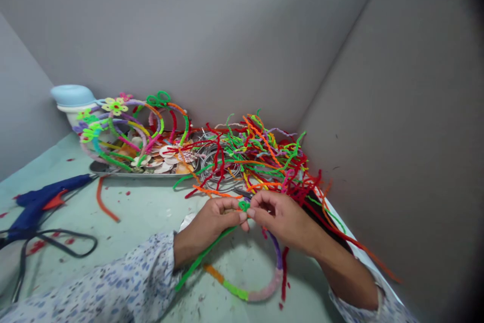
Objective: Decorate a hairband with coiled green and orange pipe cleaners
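Note:
Near the middle of the table, my left hand (pixel 217 219) pinches a green pipe cleaner (pixel 200 257), whose long tail slants down to the left under the wrist. My right hand (pixel 280 214) is closed on the same pipe cleaner, which is bent into small loops between the fingertips of both hands. Below the hands curves a headband (pixel 266 293) wrapped in purple, pink, lime and orange. Its upper ends are hidden behind my hands, so I cannot tell whether the green piece is joined to it. The tip of a dark metal tool (pixel 243 193) shows just behind my fingers.
A heap of loose pipe cleaners (pixel 264 146) covers wire hoops (pixel 219 169) at the back right. Finished headbands (pixel 139 129) rest over a metal tray (pixel 151 175) of shells, beside a blue-lidded container (pixel 73 96). A blue glue gun (pixel 49 194) with its cord lies at left.

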A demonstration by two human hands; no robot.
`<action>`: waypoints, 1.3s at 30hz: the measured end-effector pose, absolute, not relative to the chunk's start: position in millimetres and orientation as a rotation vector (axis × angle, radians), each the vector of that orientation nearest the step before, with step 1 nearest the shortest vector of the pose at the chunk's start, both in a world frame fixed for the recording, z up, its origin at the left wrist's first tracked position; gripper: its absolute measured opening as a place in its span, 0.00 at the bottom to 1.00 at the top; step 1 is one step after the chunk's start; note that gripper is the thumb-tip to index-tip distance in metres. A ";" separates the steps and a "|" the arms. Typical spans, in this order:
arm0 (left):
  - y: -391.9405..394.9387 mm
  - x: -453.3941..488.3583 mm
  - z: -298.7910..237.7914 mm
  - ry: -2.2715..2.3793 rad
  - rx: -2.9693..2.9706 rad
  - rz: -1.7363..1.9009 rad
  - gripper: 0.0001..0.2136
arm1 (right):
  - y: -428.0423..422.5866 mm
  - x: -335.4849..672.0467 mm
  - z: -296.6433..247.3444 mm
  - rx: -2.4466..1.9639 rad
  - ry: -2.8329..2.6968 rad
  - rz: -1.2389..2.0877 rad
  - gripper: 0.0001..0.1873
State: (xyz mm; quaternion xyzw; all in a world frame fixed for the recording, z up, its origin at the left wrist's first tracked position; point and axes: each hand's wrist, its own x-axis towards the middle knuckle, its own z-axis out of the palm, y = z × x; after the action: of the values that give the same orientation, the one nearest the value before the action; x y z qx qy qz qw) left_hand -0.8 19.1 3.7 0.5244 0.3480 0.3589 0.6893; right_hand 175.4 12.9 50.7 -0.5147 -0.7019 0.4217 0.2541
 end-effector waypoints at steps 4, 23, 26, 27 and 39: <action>18.5 -0.5 7.3 0.779 1.163 0.804 0.06 | 13.5 175.8 51.3 -1.431 -1.919 1.108 0.06; 17.8 -1.6 7.2 0.745 1.163 0.776 0.03 | 17.0 176.4 41.0 -1.281 -1.661 1.550 0.09; 17.6 -2.4 8.7 0.745 1.193 0.763 0.04 | 16.6 176.8 42.4 -1.183 -1.551 1.698 0.10; 17.5 -2.6 9.4 0.749 1.210 0.760 0.04 | 16.3 176.7 42.4 -1.146 -1.510 1.745 0.10; 19.3 -2.1 10.9 0.732 1.291 0.749 0.05 | 22.0 186.9 44.2 -1.160 -1.419 1.880 0.10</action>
State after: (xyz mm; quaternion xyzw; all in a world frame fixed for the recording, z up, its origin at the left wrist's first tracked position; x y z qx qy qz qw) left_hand -2.1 19.3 10.9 0.5736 0.3254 0.3326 0.6741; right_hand 186.9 22.0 44.2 -0.4273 -0.5224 0.6924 0.2551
